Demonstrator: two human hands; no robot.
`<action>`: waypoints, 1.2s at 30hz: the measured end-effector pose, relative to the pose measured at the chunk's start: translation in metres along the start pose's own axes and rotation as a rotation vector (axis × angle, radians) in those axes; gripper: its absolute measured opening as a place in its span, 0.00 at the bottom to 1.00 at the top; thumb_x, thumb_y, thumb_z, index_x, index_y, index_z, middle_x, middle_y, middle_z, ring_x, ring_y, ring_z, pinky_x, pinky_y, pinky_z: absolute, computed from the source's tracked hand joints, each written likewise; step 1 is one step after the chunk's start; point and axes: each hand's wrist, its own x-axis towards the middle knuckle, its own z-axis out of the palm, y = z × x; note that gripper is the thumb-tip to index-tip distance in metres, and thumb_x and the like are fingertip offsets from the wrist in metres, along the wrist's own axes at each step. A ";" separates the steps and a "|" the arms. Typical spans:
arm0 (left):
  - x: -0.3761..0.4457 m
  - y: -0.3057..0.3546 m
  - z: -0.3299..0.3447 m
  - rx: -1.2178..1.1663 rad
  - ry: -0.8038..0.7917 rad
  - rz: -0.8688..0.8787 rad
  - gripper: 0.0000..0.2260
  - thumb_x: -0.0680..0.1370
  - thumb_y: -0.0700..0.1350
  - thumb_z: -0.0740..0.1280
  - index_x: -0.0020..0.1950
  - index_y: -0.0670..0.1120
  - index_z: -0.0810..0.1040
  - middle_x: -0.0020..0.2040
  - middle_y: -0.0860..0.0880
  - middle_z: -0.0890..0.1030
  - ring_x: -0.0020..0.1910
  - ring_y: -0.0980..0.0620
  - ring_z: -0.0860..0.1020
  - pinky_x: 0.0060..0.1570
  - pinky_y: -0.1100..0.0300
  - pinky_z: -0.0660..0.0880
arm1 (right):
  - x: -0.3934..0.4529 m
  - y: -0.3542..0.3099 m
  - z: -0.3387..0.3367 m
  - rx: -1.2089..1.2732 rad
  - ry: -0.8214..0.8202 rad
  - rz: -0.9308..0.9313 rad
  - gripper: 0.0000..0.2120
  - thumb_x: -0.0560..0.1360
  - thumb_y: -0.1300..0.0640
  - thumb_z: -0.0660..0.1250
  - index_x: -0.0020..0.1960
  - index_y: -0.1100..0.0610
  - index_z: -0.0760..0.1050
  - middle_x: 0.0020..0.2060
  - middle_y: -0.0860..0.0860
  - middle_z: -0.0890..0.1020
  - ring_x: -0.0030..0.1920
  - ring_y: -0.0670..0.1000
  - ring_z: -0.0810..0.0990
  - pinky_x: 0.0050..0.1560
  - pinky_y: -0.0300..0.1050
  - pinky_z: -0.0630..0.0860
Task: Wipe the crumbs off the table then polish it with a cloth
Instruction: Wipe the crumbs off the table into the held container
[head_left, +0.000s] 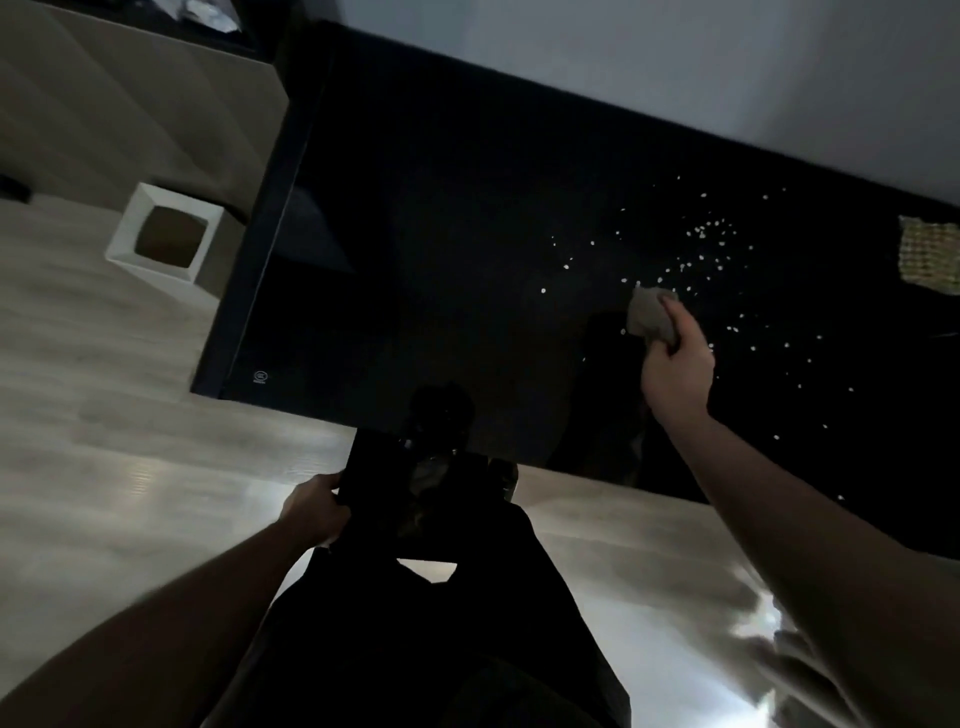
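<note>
Head view: crumbs (711, 249) scattered over dark bench (441, 234), mostly just beyond right hand (675, 369), which grips a wadded cloth (652, 317). Left hand (314, 506) grips a dark object, unidentifiable. Wiping barely begun; polishing not started.

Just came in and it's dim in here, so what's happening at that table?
A person is wiping pale crumbs off a glossy black table. The right hand grips a crumpled grey cloth among the crumbs, which remain scattered. The left hand holds a flat black object at the table's near edge.
</note>
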 end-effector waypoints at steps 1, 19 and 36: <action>-0.001 0.003 0.007 0.001 0.003 -0.009 0.26 0.73 0.41 0.67 0.70 0.58 0.79 0.43 0.48 0.86 0.43 0.46 0.83 0.43 0.57 0.76 | 0.013 0.008 -0.001 -0.030 -0.020 -0.024 0.26 0.80 0.65 0.61 0.76 0.49 0.73 0.72 0.47 0.77 0.72 0.46 0.74 0.72 0.29 0.65; -0.019 0.054 0.071 -0.142 0.028 -0.117 0.29 0.67 0.44 0.63 0.69 0.57 0.80 0.40 0.49 0.87 0.41 0.44 0.85 0.48 0.51 0.83 | -0.040 0.057 0.044 -0.255 -0.421 -0.394 0.28 0.78 0.64 0.65 0.77 0.48 0.72 0.79 0.48 0.67 0.81 0.56 0.60 0.82 0.54 0.57; -0.013 0.050 0.046 -0.149 0.030 -0.006 0.25 0.74 0.43 0.67 0.71 0.55 0.79 0.53 0.44 0.87 0.53 0.43 0.84 0.56 0.50 0.82 | -0.192 0.019 0.043 0.172 -0.519 -0.044 0.26 0.77 0.65 0.69 0.70 0.45 0.78 0.67 0.41 0.80 0.66 0.41 0.79 0.69 0.40 0.75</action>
